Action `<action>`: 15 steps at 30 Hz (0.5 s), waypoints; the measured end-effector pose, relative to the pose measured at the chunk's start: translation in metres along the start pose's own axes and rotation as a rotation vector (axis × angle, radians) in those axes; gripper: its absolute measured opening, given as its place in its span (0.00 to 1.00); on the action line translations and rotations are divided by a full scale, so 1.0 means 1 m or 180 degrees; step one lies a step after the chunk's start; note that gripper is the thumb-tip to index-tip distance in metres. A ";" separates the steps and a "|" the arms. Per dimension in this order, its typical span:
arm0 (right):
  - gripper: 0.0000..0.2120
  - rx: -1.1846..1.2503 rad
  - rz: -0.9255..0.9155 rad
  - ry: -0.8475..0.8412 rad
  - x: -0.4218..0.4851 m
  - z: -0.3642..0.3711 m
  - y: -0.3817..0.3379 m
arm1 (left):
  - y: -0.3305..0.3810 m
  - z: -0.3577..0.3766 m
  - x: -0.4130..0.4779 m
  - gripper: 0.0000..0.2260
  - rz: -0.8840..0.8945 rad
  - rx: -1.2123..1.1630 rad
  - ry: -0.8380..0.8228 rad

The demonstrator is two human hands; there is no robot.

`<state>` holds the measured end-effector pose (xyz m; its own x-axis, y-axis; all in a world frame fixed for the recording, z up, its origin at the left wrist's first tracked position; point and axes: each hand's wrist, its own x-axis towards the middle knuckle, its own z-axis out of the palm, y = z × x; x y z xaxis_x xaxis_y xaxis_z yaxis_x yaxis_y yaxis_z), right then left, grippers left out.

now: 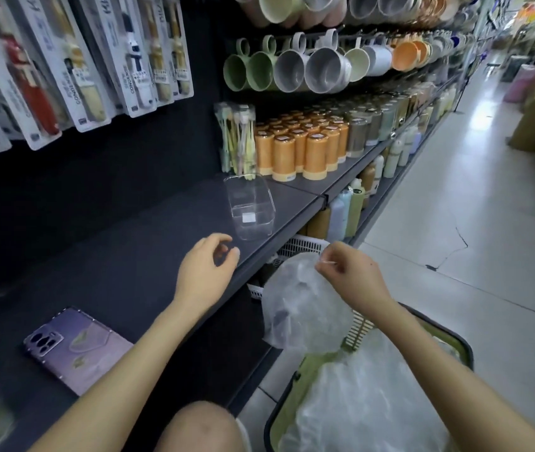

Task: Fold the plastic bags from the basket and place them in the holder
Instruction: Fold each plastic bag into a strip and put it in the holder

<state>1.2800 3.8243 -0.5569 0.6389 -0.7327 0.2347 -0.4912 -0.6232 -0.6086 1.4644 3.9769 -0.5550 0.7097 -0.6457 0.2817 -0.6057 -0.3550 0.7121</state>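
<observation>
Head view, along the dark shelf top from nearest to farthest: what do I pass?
purple phone → left hand → clear holder → toothbrush pack

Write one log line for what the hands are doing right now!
right hand: pinches plastic bag above basket | left hand: holds nothing, over shelf | holder: on shelf, no bags inside

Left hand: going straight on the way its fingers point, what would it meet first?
Likely the clear rectangular plastic holder standing on the dark shelf; the left hand points toward it with nothing visible between, though depth is unclear.
</observation>
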 end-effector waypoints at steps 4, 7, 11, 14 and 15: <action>0.06 0.0681 -0.0326 -0.0083 0.039 -0.001 -0.013 | 0.005 0.018 0.009 0.13 0.0007 -0.0472 -0.0449; 0.09 0.0938 -0.0459 -0.0261 0.062 0.003 -0.021 | 0.005 0.025 0.021 0.17 -0.0020 -0.0586 -0.0688; 0.04 0.1490 -0.0651 -0.0335 0.079 0.005 -0.036 | 0.009 0.019 0.031 0.22 -0.0108 -0.0762 -0.0845; 0.02 0.1917 -0.0797 -0.0459 0.087 0.001 -0.050 | 0.012 0.011 0.031 0.24 -0.0140 -0.1055 -0.0861; 0.02 0.1993 -0.0847 -0.0496 0.090 -0.001 -0.055 | 0.013 0.008 0.030 0.24 -0.0133 -0.1136 -0.0848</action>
<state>1.3637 3.7926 -0.5020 0.7906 -0.5001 0.3533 0.0975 -0.4668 -0.8789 1.4749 3.9468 -0.5424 0.5851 -0.8040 0.1059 -0.3832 -0.1590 0.9099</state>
